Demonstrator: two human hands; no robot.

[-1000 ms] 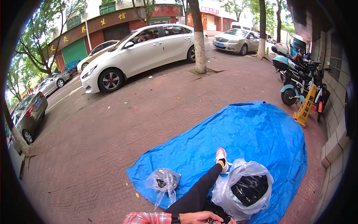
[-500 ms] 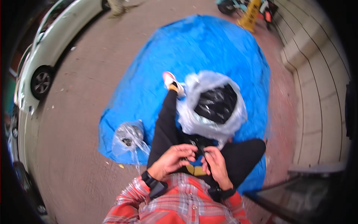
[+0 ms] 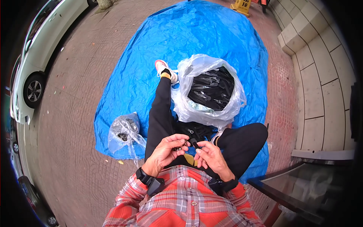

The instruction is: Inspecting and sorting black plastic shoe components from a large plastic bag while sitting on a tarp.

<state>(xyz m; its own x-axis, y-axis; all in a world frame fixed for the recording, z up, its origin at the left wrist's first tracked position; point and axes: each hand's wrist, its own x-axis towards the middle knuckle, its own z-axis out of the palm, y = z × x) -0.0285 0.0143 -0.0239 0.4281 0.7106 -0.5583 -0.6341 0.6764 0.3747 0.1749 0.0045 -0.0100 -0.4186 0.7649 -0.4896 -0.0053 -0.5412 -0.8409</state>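
In front of my lap my left hand (image 3: pixel 168 150) is closed, with several small dark metal pieces (image 3: pixel 177 148) held against its fingers. Their exact kind is too small to tell. Close beside it, my right hand (image 3: pixel 211 157) pinches a short black strip (image 3: pixel 194 143) between thumb and forefinger. The strip's tip points toward the left fingertips; whether it touches the metal pieces I cannot tell. More loose black strips (image 3: pixel 201 130) lie between my legs. Past them stands a large translucent plastic bag (image 3: pixel 181 102), open at the top, full of similar black strips (image 3: pixel 211 89).
A smaller clear bag (image 3: pixel 124 128) of dark small parts sits left of my leg on the blue tarp (image 3: pixel 159 45). White car (image 3: pixel 49 34) at the left, tiled wall (image 3: pixel 314 94) at the right, glass-topped frame (image 3: pixel 302 185) lower right, yellow floor sign (image 3: pixel 241 6) at the back.
The whole view has shifted, so the tarp and bags sit higher and slightly left. My right hand now shows a black strip toward my left fingers; both hands stay close together over my lap.
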